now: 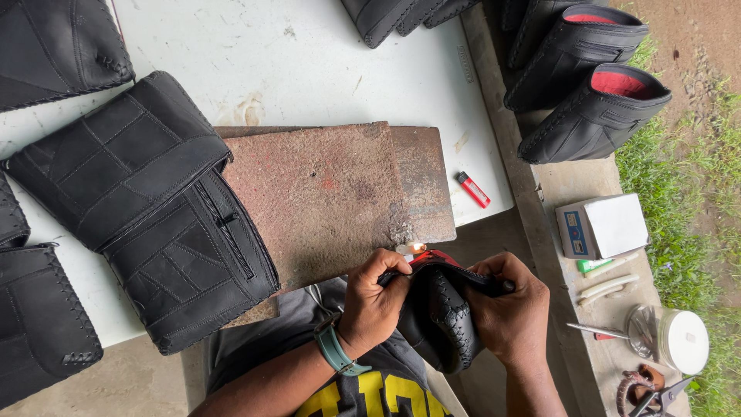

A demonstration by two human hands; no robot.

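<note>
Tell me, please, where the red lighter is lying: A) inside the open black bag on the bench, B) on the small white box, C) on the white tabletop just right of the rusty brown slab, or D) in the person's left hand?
C: the red lighter lies on the bare white tabletop, just right of the rusty brown slab, apart from both hands.

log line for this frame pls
left hand: grips black bag | right hand: grips bag | flame: at bag edge | nearby: slab, lighter
</note>
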